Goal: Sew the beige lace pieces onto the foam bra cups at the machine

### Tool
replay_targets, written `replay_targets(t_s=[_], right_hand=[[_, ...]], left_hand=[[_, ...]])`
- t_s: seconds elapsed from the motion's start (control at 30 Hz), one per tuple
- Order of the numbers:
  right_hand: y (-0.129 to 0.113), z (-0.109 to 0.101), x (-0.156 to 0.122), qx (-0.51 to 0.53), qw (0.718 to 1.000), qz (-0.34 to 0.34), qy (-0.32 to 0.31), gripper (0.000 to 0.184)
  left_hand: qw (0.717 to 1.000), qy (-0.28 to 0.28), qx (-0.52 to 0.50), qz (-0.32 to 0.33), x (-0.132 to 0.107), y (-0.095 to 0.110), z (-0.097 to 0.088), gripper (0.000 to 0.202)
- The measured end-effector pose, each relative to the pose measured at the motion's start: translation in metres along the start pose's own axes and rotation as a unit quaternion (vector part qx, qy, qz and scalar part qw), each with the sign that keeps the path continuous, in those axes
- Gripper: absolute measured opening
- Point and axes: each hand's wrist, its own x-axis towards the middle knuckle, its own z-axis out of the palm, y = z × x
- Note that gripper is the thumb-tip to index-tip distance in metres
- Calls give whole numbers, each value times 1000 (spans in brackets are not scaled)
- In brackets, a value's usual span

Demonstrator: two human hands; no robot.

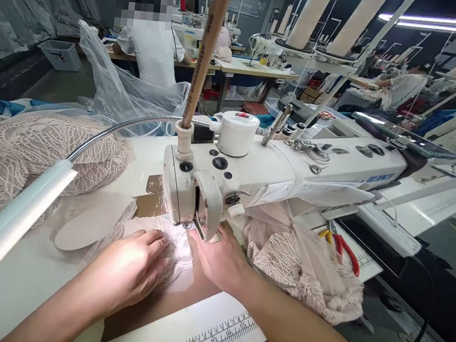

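A white sewing machine point(231, 174) stands in front of me, its lit needle area low at the left end. Pale lace fabric point(180, 244) lies under the needle on a brown sheet point(205, 283). My left hand point(140, 262) is on the lace left of the needle, its bent fingers pressed together on the fabric. My right hand point(221, 259) reaches in from the right, its fingertips at the lace edge beside the needle. Part of its fingers is hidden behind the machine head. A smooth beige oval pad point(92, 222) rests left of my left hand.
Lace pieces point(60, 149) are heaped at the left, more lace point(303, 264) at the right. Red-handled scissors point(345, 252) lie beyond it. A flexible lamp point(17, 220) crosses the left side. A printed ruler point(212, 339) marks the front edge. A person point(148, 50) sits ahead.
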Motion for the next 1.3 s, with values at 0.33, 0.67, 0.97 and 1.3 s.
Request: replay_targets(t_s=[0.33,0.67,0.97,1.3], right_hand=[[4,-2,-3,63,998,-18,25,21],[6,-5,-8,130,990,-47,40,18],[5,-13,-8,123,991,-49,-35,19],[4,0,-11,97,984,-147,35,13]], left_hand=[[996,5,-70,55,9,18,2,28],[996,50,-44,59,5,23,10,26],[989,26,-146,-8,8,17,20,32],[980,24,-195,4,8,12,17,27]])
